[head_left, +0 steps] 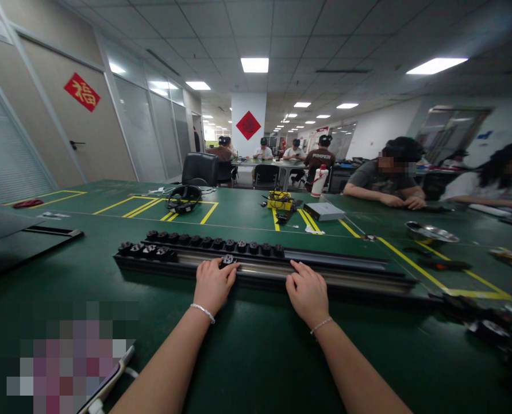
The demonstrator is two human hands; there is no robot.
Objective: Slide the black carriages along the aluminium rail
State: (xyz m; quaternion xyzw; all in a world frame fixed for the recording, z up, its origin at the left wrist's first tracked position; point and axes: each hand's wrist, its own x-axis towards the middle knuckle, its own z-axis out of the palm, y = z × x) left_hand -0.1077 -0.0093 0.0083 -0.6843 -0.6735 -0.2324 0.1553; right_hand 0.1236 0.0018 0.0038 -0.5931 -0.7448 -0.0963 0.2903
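Two long black rails (346, 280) lie side by side across the green table in front of me. Small black socket modules (216, 243) line the left and middle of the rear rail, and several more sit at the left end of the front rail. My left hand (212, 286) pinches a single socket module (228, 260) at the front rail, its thumb on the right side of the piece. Farther right, my right hand (308, 289) grips the front rail, index finger reaching over it and thumb near its front edge.
On the green table (247, 356) are a headset (184, 199), a yellow box with cables (280, 200), a grey box (323, 211), a white bottle (319, 180) and a metal bowl (431, 232). Dark parts crowd the right edge. Several people sit beyond and at right.
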